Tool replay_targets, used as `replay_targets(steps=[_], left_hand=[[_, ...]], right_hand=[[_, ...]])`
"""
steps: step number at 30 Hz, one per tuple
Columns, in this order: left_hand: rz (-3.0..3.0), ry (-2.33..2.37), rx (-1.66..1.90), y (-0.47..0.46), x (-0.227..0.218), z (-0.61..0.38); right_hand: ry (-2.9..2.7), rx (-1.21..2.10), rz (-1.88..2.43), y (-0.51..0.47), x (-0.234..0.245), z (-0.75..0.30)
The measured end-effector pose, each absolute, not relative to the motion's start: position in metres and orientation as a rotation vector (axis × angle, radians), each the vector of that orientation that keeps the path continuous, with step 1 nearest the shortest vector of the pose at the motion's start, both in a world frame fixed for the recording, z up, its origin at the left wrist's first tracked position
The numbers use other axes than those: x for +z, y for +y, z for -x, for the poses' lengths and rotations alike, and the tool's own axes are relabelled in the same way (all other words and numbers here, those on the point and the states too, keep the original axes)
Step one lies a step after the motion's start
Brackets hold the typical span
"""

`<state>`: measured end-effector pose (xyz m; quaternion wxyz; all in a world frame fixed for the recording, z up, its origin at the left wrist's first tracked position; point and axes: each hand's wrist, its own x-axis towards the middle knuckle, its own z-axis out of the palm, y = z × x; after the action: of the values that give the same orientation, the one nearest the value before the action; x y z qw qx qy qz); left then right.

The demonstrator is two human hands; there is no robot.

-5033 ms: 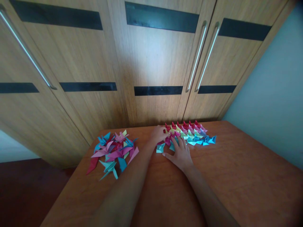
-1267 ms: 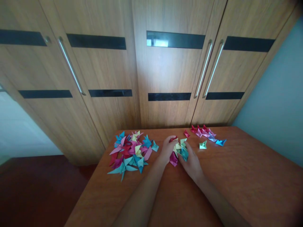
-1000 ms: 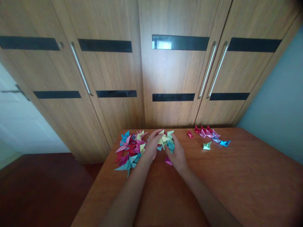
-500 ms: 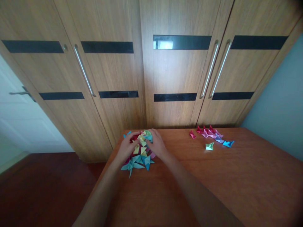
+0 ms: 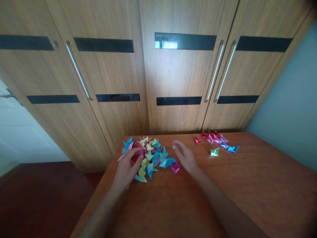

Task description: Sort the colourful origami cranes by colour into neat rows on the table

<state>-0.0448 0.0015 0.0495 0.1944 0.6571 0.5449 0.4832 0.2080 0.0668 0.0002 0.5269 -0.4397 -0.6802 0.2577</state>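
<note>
My left hand (image 5: 127,168) lies over the left side of a pile of folded paper pieces (image 5: 149,156). Its fingers curve with a gap to the thumb, and red and pink folds show in that gap; the pieces under the palm are hidden. The pile mixes blue, yellow, green, red and pink, spread on the table's left part. My right hand (image 5: 185,158) is held just right of the pile, fingers apart, nothing seen in it. A magenta folded piece (image 5: 175,167) sits at the pile's right end, close to that hand.
Toward the back right of the brown table (image 5: 223,185) stands a group of red, pink, lilac and blue folded paper pieces (image 5: 216,138). A green piece (image 5: 214,152) and a red piece (image 5: 197,140) lie apart from it. A wooden wardrobe (image 5: 173,119) rises behind the table.
My right hand has drawn away from the pile to the right. The pile is wider and flatter, with pieces spread rightward. My left hand remains at the pile's left side. The view has shifted slightly.
</note>
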Motion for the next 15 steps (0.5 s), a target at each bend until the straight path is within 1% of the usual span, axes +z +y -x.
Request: replay_targets(steps=[5,11,15], left_hand=[[-2.108,1.377,1.312,-0.009,0.055,0.001],[-2.397,1.127,1.036,-0.027,0.038,-0.058],[-2.545,1.093,0.927,-0.031,0.021,-0.077]], right_hand=[[-1.590,0.265,1.347,0.075,-0.019,-0.315],[-1.589,-0.119,1.675,0.105,-0.030,-0.445],[-1.690,-0.209,1.823,0.134,-0.036,-0.495]])
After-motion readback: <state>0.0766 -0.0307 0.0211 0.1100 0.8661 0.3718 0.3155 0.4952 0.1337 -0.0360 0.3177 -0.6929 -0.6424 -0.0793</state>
